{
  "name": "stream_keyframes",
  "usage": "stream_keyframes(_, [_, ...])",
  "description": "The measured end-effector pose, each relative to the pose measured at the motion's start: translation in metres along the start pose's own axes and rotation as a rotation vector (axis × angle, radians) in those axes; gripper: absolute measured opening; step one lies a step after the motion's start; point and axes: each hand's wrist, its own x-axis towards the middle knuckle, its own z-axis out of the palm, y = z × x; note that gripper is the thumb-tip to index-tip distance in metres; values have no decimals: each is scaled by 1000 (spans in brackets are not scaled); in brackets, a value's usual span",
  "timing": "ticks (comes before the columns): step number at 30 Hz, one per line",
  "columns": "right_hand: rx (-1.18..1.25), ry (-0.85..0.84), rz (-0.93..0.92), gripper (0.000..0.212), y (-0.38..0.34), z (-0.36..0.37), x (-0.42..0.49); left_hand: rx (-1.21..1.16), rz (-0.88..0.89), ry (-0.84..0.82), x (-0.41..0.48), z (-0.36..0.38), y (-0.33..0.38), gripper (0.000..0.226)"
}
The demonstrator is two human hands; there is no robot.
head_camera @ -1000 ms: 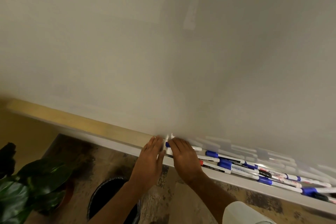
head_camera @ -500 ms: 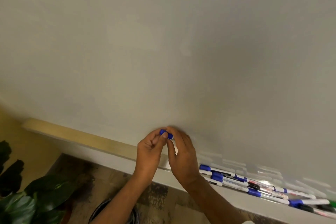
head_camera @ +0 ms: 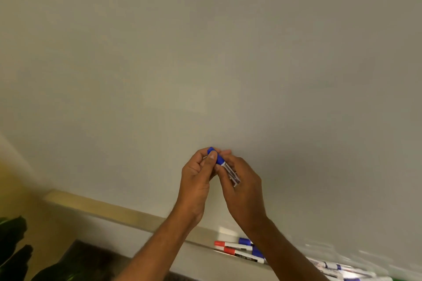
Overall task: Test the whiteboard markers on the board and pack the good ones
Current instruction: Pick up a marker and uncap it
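A blue-capped marker (head_camera: pixel 228 170) is held up in front of the blank whiteboard (head_camera: pixel 205 52). My right hand (head_camera: pixel 243 189) grips its white barrel. My left hand (head_camera: pixel 197 180) pinches the blue cap with thumb and fingers. The cap sits on the marker. Below, several more markers (head_camera: pixel 237 249) with red and blue caps lie in the board's tray (head_camera: pixel 201 251), partly hidden behind my right forearm.
A dark green potted plant (head_camera: pixel 13 251) stands at the lower left. A yellow wall strip and a wooden ledge (head_camera: pixel 96 206) run along the board's lower left edge. More markers (head_camera: pixel 342 268) lie blurred at the tray's right end.
Both hands have lifted one blue-capped marker from the tray up in front of the board. The view has tilted upward, so the tray now sits lower in the picture.
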Motion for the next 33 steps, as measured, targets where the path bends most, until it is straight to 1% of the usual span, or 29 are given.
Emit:
stream_keyframes(4, [-69,24,-74,41,-10,-30,11,23,26,-57,-5,28,17,29])
stream_keyframes(7, [-97,55,-87,50,-18,-51,18,55,46,-82,-6,48,28,29])
stream_keyframes(8, [-108,63,-95,49,-20,-57,21,56,52,-87,-6,54,32,29])
stream_keyframes(12, [-186,108,-146,32,-28,-79,31,63,73,-89,-8,80,45,29])
stream_keyframes(15, [-243,145,-149,22,-29,-92,37,74,121,-38,-7,98,54,28])
stream_keyframes(17, [-269,152,-117,23,-30,-100,37,72,187,10,-3,106,64,26])
stream_keyframes(19, [-245,177,-87,26,-33,-110,36,46,254,52,3,112,78,25])
stream_keyframes(22, [-41,201,29,31,-52,-132,44,81,413,100,8,120,96,21])
stream_keyframes(23, [39,195,51,30,-61,-141,49,121,494,105,9,123,101,21])
stream_keyframes(25, [185,186,72,19,-80,-160,62,205,653,113,13,127,110,22])
stream_keyframes(27, [333,208,79,26,-98,-177,79,251,762,122,21,130,118,31])
stream_keyframes(29, [493,222,69,26,-114,-192,95,328,841,128,33,134,126,41])
stream_keyframes(32, [837,138,107,30,-127,-210,117,451,964,132,53,139,138,47])
stream_keyframes(33, [911,123,108,31,-131,-214,124,481,1000,135,60,141,142,49])
